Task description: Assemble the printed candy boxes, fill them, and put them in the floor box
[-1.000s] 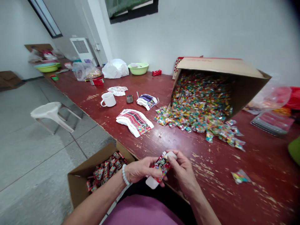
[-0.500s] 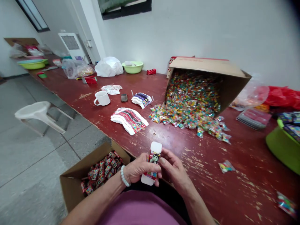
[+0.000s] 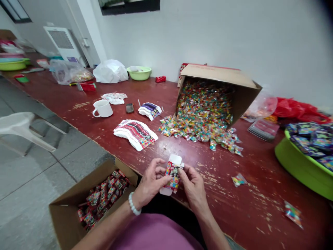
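Between my two hands, at the table's near edge, is a small printed candy box (image 3: 172, 175), red and multicoloured, with white end flaps sticking out at top and bottom. My left hand (image 3: 152, 180) grips its left side, thumb across the front. On the right side, my right hand (image 3: 191, 180) pinches the upper edge by a side flap. Beyond them lies a fanned stack of flat red boxes (image 3: 135, 134). Small bags of coloured candy (image 3: 205, 118) spill from a tipped cardboard carton (image 3: 221, 73). Two single candy bags, one a nearer candy bag (image 3: 238, 180), lie to the right.
Below left, an open cardboard box (image 3: 62, 215) holds many filled red boxes. A green basin (image 3: 293, 163) with purple packets stands at right. A white mug (image 3: 103, 108), a phone (image 3: 129, 108) and purple flat boxes (image 3: 149, 111) sit further back. A white stool (image 3: 18, 125) stands on the floor.
The box has turned to show more of its front and looks wider, with a side flap out. My left fingers have loosened behind it; my right hand now pinches its edge. The view has shifted right.
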### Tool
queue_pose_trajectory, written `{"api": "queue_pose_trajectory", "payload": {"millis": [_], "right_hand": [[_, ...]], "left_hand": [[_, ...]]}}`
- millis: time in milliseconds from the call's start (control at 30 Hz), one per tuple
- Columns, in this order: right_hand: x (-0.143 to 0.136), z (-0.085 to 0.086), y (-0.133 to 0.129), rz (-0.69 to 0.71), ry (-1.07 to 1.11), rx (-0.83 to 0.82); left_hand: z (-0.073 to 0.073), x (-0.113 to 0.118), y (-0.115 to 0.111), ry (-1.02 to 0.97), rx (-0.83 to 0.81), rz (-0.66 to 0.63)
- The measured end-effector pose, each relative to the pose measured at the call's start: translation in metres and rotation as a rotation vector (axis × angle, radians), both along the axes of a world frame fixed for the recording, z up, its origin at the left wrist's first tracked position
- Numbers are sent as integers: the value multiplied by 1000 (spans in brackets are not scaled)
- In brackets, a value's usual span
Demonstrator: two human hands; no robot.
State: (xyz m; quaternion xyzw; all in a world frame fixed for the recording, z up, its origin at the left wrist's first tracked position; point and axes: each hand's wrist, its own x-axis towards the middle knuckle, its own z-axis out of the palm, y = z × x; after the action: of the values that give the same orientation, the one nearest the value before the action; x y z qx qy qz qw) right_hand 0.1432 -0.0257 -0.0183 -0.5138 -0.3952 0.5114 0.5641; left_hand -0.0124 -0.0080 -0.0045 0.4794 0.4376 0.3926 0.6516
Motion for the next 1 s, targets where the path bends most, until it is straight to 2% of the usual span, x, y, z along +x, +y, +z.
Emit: {"api": "queue_pose_trajectory", "payload": {"millis": [100,200,300,500,600,700,767,833,900,1000], "right_hand": [[-5,-2,-1,-92,133,-19],[-10,-5,-2,-121,108,46],[-9,-8,-3,-56,66,82],[6,-7,2,73,17,-35],[14,-4,6,118,78,-93],[19,-3,9,169,146,-66],[21,-2,9,255,89,-30],[22,1,7,268,-29,3],[22,5,6,179,-139,47],[23,11,5,81,-267,139]], "left_hand": [[2,1,-6,60,82,54],[4,1,-7,96,147,20],[5,-1,-3,97,127,-43],[4,-5,8,43,33,-143],[4,-6,11,19,8,-206],[4,-6,14,32,39,-260],[5,-5,15,1,53,-249],[8,-3,15,-72,32,-198],[10,1,13,-129,-34,-158],[11,8,9,-134,-187,-244]]}}
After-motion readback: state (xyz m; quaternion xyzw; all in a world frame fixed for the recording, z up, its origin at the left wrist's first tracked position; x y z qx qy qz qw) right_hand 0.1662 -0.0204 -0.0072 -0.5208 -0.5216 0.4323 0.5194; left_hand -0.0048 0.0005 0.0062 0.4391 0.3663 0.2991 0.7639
